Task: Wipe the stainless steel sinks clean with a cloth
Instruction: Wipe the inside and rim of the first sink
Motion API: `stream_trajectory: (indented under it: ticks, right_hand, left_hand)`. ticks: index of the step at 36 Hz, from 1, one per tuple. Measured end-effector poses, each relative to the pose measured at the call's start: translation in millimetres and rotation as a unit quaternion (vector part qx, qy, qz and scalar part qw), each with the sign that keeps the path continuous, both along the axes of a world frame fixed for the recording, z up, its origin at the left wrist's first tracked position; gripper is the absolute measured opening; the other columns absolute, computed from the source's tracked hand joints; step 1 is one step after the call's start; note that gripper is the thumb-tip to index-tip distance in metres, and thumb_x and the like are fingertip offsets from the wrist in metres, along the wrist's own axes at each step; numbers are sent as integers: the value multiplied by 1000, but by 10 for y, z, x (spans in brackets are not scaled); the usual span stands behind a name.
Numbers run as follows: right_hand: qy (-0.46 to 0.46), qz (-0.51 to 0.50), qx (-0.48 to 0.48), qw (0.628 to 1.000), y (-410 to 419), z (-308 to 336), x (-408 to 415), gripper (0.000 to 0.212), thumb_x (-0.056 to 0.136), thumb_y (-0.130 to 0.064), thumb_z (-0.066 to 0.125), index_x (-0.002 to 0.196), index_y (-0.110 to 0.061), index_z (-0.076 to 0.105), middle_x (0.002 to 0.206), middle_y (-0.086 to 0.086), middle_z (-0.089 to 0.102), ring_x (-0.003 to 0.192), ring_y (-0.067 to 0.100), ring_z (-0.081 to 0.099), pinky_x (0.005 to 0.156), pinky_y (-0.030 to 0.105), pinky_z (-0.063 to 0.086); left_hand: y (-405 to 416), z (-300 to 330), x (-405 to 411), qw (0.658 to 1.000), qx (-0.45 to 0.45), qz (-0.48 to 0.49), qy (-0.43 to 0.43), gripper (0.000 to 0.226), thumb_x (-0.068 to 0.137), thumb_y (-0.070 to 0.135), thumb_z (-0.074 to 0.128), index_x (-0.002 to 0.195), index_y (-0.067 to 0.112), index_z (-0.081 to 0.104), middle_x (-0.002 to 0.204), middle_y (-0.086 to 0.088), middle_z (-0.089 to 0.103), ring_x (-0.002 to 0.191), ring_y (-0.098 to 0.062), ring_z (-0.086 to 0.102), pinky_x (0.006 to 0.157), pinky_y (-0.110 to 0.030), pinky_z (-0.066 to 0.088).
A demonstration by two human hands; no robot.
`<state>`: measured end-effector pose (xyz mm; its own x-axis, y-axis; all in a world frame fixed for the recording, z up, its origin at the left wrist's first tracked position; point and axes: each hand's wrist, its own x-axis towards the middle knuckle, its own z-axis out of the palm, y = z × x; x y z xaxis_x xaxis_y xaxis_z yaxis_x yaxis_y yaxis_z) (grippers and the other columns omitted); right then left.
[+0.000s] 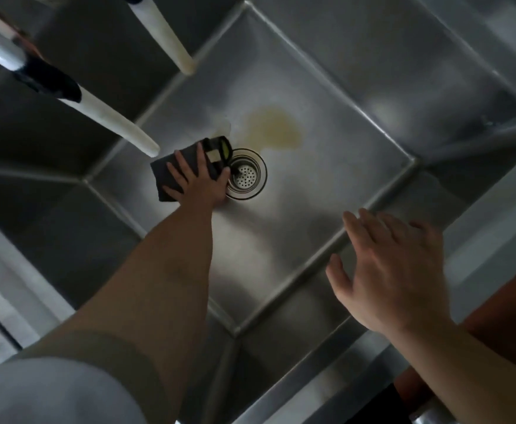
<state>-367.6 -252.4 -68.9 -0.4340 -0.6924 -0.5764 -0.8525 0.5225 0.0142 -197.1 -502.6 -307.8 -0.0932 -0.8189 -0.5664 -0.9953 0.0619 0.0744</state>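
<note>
Sink (327,87) fills my view: one deep stainless steel basin, seen from straight above, with one round perforated drain strainer (246,174) in the middle of its floor. I count one yellowish stain (273,127) on the floor just beyond the drain, and a small pale patch beside it that I cannot make out.

One dark folded cloth (166,169) lies flat on the basin floor, touching the drain's rim on its left side; it carries a pale label and a bit of yellow-green trim at the corner nearest the drain. My left hand (200,182) presses down on the cloth with fingers spread and straight, palm flat, the thumb reaching toward the strainer.

My right hand (394,270) hovers above the near right corner of the basin, fingers extended and loosely apart, holding nothing.

Two whitish spouts (119,123) slant in from the upper left, both ending above the basin; the lower one has a dark wrap partway along it.
</note>
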Motion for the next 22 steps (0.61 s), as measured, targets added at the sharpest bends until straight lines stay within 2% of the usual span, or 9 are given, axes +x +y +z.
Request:
stream_trajectory:
  ticks: [4, 8, 12, 13, 16, 19, 22]
  right_hand:
    - [-2, -3, -7, 1000, 9, 15, 7, 69, 84, -54, 43, 139, -14, 56, 137, 9, 62, 122, 28, 58, 103, 52, 35]
    - [-1, 1, -10, 1000, 11, 16, 2, 68, 84, -54, 44, 137, -14, 58, 135, 9, 64, 120, 28, 60, 101, 50, 36]
    - [-1, 4, -23, 1000, 19, 11, -3, 67, 84, -54, 44, 135, -13, 59, 130, 10, 66, 115, 29, 62, 99, 50, 38]
    - [-1, 6, -22, 1000, 22, 12, -4, 67, 84, -54, 43, 135, -13, 59, 130, 10, 66, 115, 29, 62, 99, 49, 38]
    - [3, 13, -12, 1000, 21, 20, -9, 67, 85, -55, 41, 136, -14, 58, 130, 9, 66, 115, 28, 62, 99, 49, 37]
    - [5, 13, -21, 1000, 24, 0, -18, 67, 85, -55, 42, 135, -13, 58, 127, 10, 67, 111, 29, 63, 97, 49, 38]
    - [5, 10, -31, 999, 29, -16, -17, 67, 85, -54, 44, 137, -13, 56, 125, 10, 68, 112, 29, 63, 97, 50, 38]
  left_hand:
    - [61, 1, 24, 1000, -17, -13, 6, 83, 87, 82, 24, 150, 49, -20, 164, -4, -25, 150, -34, -22, 113, -72, -6]
    - [247, 44, 362, 992, 3, -125, -10, 80, 89, 81, 22, 149, 51, -22, 164, -3, -25, 151, -33, -21, 112, -72, -4]
    - [791, 92, 807, 976, 9, -218, -20, 81, 90, 79, 24, 147, 50, -27, 165, -7, -23, 151, -35, -19, 112, -72, -1]
    - [970, 116, 891, 972, 10, -236, -15, 82, 90, 78, 25, 150, 49, -22, 166, -10, -19, 151, -36, -16, 112, -72, 1]
    - [1444, 183, 1080, 948, 10, -318, 9, 81, 90, 75, 32, 158, 39, 7, 166, -19, 5, 151, -46, 5, 109, -76, 12]
    - [1675, 226, 1103, 910, 26, -413, 26, 76, 90, 72, 33, 157, 38, 19, 163, -20, 19, 147, -49, 20, 106, -78, 22]
    - [1711, 254, 1010, 873, 25, -485, 47, 71, 90, 69, 36, 154, 41, 27, 161, -16, 28, 144, -47, 29, 105, -77, 21]
